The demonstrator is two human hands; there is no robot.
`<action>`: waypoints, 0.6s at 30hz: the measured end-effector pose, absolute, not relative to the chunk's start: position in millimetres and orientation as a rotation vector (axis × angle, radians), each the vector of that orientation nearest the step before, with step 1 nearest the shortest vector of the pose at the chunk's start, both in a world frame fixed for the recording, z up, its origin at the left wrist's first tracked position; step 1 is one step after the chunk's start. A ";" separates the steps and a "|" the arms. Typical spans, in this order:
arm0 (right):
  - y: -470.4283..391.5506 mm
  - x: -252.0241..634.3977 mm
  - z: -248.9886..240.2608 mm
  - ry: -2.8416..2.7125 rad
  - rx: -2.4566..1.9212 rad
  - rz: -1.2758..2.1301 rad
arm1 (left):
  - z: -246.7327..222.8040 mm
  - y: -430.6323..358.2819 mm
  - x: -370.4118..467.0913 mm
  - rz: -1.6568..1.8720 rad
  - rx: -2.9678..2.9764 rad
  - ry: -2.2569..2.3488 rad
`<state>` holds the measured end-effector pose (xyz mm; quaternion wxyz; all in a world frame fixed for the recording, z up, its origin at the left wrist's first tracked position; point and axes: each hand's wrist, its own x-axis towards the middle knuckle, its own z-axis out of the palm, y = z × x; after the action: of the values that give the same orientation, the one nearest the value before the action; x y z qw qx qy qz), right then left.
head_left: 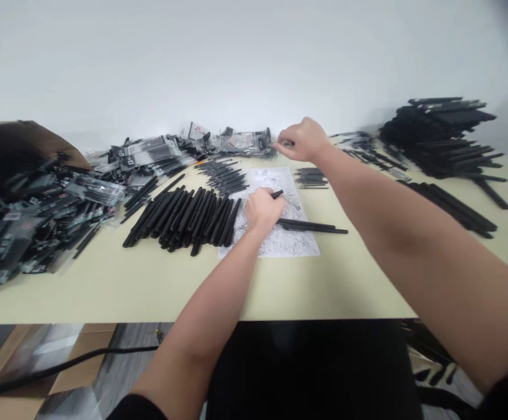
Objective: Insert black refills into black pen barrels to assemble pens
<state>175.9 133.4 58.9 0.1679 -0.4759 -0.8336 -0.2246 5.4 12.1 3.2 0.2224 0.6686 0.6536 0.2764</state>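
Well inside table edge (306, 317), left fingers (280, 203) around black stick (277, 194), right fingers' (289, 154) hold unclear

Rods (188, 219) are black, the paper (294, 204) black-patterned white.

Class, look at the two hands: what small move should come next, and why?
Probably bring the right hand in toward the left hand: the left grips a black stick over the printed sheet, while the right is farther out, beside the plastic packets.

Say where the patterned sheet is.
In the head view, the sheet lies near centre under the left hand, its left edge beside a pile of black sticks.
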 end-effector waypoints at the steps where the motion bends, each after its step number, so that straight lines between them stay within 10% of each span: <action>1: 126.8 184.5 55.6 -2.360 -1.321 -0.649 | 3.6 11.2 5.4 0.775 1.840 1.813; 18: 18.5 248.9 -27.0 -2.123 -1.552 -0.512 | -1.8 15.3 2.4 1.080 1.802 1.756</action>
<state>248.9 18.5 -27.0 0.2290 -0.5638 -0.7714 -0.1859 2.4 15.3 -1.8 0.2002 0.6448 0.6283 0.3864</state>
